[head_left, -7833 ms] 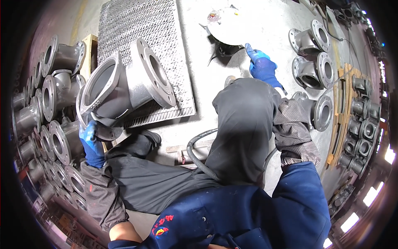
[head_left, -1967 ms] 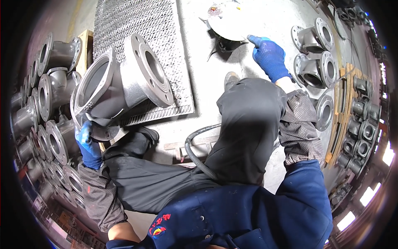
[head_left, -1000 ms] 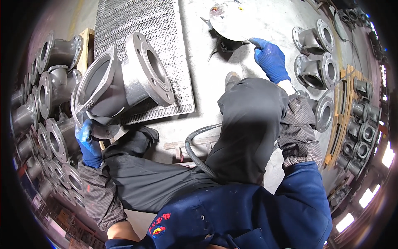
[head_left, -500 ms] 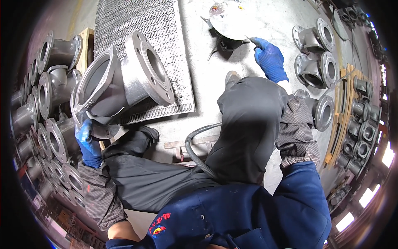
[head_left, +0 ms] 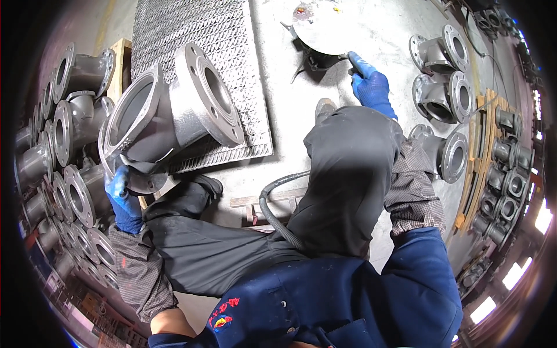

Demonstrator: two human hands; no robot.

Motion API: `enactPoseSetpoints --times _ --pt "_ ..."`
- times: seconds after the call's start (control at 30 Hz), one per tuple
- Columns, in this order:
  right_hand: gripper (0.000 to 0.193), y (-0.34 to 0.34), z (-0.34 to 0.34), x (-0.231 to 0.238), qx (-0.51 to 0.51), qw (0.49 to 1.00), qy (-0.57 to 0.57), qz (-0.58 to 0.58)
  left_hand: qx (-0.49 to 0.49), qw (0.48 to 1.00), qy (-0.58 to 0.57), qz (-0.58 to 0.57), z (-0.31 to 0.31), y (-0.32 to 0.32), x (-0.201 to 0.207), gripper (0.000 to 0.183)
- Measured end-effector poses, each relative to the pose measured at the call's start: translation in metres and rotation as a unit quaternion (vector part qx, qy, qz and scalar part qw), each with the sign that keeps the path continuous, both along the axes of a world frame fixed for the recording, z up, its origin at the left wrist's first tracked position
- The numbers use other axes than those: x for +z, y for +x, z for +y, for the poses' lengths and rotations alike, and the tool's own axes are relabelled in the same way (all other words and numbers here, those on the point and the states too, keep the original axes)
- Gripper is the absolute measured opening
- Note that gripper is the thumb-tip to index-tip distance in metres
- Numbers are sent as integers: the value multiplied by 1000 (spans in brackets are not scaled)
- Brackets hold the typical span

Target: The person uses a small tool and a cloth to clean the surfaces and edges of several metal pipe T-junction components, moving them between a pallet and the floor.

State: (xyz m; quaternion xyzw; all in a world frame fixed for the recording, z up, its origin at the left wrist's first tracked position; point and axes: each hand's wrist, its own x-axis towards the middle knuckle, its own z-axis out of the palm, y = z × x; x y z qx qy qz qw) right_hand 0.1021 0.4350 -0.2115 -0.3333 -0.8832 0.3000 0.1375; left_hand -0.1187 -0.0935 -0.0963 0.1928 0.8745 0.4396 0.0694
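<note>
A big grey flanged pipe fitting [head_left: 156, 124], like a cast valve body, rests tilted at the front edge of a ridged metal grating [head_left: 197, 23]. Its wide oval opening faces up and a round bolted flange points right. My left hand [head_left: 123, 200], in a blue glove, is closed on the fitting's lower left rim; some fingertips are hidden behind it. Farther off, my right hand [head_left: 371, 87], also blue-gloved, has its index finger stretched toward the near edge of a pale round disc [head_left: 328, 29] on a dark stand. The other fingers are curled, with nothing visible in them.
Similar fittings are stacked on the left [head_left: 81, 191]; several more stand on the floor at right [head_left: 441, 95]. Wooden slats [head_left: 476, 156] lie beyond those. A dark corrugated hose [head_left: 270, 211] curves between my legs, beside a low rusty metal frame [head_left: 246, 202].
My right hand has shifted slightly left and nearer to me, its index finger now straighter toward the disc's edge. My left hand and the fitting have stayed in place.
</note>
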Motion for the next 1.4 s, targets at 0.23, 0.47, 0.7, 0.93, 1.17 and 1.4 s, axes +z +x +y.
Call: enactPoseSetpoints --times 0.23,0.47,0.7,0.93,1.17,1.4 --pt "48 -6 -8 51 17 971 91 -219 -15 1000 13 -2 11 3 5 39" --pt "44 -24 -10 68 30 947 181 -265 18 998 58 -33 -3 2 -5 37" --pt "44 -23 -8 68 61 947 237 -209 14 998 46 -48 -18 -5 -12 37" --pt "44 -24 -5 70 50 946 227 -226 -1 999 26 -42 3 2 3 45" --pt "42 -23 -7 72 53 944 220 -238 5 999 27 -36 0 1 0 43" --pt "42 -25 -5 73 46 941 229 -243 7 997 59 -55 -7 -3 -6 35"
